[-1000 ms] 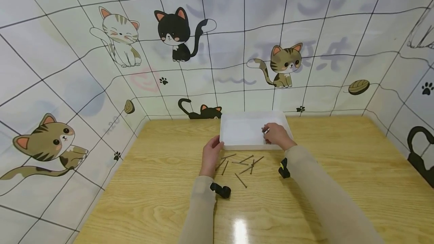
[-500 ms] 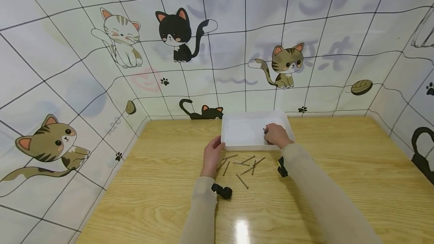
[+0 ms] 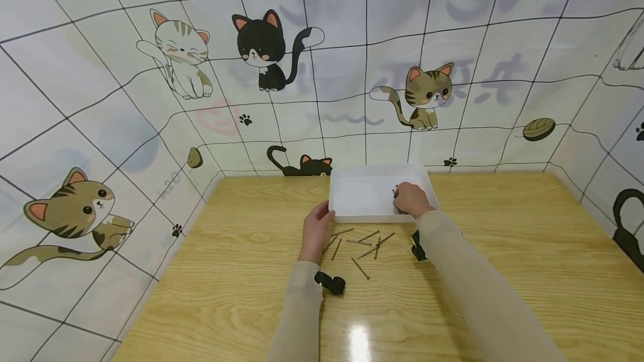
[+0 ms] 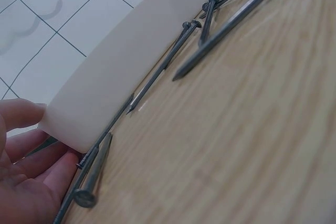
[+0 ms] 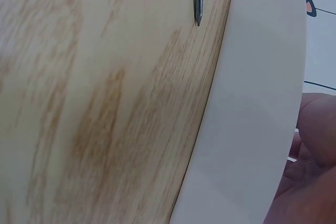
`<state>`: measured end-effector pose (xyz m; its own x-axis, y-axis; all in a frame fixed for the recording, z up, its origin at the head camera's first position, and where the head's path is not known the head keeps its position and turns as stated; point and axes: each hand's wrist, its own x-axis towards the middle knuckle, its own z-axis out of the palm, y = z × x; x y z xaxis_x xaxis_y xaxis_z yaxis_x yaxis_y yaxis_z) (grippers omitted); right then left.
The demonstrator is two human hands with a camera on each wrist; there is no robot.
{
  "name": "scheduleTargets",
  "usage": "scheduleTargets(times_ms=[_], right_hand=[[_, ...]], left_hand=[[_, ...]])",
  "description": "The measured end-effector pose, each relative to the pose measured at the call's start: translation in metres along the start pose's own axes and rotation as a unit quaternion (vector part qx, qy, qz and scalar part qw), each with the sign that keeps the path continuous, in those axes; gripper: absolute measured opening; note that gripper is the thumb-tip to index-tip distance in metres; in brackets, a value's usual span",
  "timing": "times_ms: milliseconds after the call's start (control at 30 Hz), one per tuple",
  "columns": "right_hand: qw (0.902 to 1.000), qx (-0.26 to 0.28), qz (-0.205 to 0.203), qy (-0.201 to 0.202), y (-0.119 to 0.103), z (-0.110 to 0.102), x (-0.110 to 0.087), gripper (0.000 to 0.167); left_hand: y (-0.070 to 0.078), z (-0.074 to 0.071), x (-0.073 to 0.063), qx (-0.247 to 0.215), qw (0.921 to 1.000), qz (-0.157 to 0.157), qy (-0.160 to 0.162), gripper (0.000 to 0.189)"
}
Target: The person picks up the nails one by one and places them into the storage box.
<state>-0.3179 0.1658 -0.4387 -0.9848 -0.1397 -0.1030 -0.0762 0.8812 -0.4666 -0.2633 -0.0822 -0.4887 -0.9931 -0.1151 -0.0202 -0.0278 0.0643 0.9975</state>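
Observation:
A shallow white tray [image 3: 354, 194] stands at the back of the table. My left hand [image 3: 315, 233] holds its near left corner; in the left wrist view the thumb meets the upper edge and the fingers lie around the corner. Inside the tray at the right, my right hand [image 3: 413, 201] has curled fingers around a few nails [image 3: 395, 190]. Only dark ends poke out past the fingers, and the rest is hidden. In the right wrist view the tray's wall covers part of that hand. Several loose nails [image 4: 233, 24] are scattered on the wood just in front of the tray.
The wooden table [image 3: 241, 272] meets cat-patterned walls [image 3: 347, 71] at the back and sides. One nail [image 3: 360, 268] lies nearer me than the others. Some nails lie close beside the left hand, and several cross one another. Small black cameras [image 3: 329, 282] sit on both wrists.
The right hand has turned slightly over the nails in the tray, so less of them shows. The left hand stays at the tray corner, and the loose nails have not moved.

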Motion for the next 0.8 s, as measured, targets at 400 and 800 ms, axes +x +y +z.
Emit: scheduleTargets(times_ms=[400, 800], right_hand=[[1.0000, 0.005, -0.002, -0.003, 0.009, 0.006, 0.006, 0.014], [0.9999, -0.008, -0.011, 0.007, 0.001, -0.003, -0.006, 0.022]], left_hand=[[-0.001, 0.001, 0.000, 0.008, 1.0000, 0.001, 0.000, 0.039], [-0.003, 0.000, 0.001, 0.004, 0.9998, 0.017, -0.006, 0.040]])
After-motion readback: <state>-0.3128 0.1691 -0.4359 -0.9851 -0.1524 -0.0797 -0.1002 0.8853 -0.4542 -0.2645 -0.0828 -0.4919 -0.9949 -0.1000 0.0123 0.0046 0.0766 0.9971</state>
